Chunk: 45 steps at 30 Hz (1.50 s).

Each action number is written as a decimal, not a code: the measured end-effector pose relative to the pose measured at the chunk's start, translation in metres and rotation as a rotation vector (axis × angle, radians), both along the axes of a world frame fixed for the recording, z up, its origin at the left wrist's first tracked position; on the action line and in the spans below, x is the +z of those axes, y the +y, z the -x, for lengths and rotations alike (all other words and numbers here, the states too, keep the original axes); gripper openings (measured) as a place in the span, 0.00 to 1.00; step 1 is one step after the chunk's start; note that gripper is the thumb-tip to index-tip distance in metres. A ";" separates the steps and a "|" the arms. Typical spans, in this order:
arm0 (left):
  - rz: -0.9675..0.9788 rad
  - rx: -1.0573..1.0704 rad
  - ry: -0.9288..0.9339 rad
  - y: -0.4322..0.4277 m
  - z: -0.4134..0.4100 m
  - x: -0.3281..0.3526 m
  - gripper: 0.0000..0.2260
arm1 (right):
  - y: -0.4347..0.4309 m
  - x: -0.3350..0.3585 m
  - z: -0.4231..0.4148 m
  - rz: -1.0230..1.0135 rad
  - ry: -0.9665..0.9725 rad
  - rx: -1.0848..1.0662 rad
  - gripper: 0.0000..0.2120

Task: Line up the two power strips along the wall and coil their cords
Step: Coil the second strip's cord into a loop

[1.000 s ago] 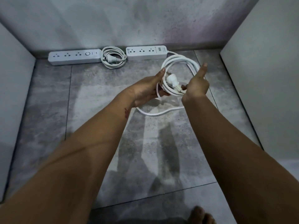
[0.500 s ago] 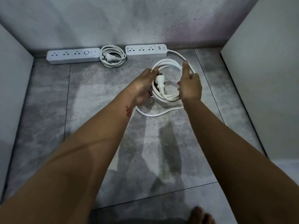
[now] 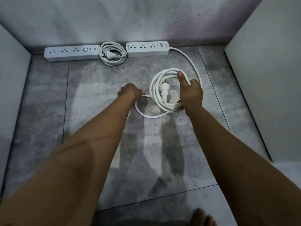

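Note:
Two white power strips lie end to end against the back wall: the left strip (image 3: 72, 52) and the right strip (image 3: 147, 48). Between them sits the left strip's coiled cord (image 3: 112, 53) with its plug inside. The right strip's cord (image 3: 158, 93) runs from its right end into a coil on the floor, plug (image 3: 164, 90) in the middle. My right hand (image 3: 190, 93) grips the coil's right side, thumb raised. My left hand (image 3: 130, 92) pinches a loose loop of that cord (image 3: 146, 115) at the coil's left.
Grey tiled floor (image 3: 91, 98) spreads in front of me. White panels stand on the left (image 3: 11, 66) and right (image 3: 267, 75), closing in the space. A bare foot (image 3: 202, 217) shows at the bottom edge.
Both hands lowered the coil from mid-air toward the floor. My left hand left the coil and moved left to the loose loop. The plug now points up inside the coil.

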<state>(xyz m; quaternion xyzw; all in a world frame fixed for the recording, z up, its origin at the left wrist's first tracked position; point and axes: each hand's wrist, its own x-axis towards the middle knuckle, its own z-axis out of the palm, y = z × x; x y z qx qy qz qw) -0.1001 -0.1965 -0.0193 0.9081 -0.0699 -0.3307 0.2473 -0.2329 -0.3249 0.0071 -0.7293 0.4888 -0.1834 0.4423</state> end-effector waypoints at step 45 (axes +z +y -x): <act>0.845 0.093 0.690 -0.013 0.030 0.029 0.17 | 0.009 0.014 -0.011 -0.396 -0.253 -0.084 0.29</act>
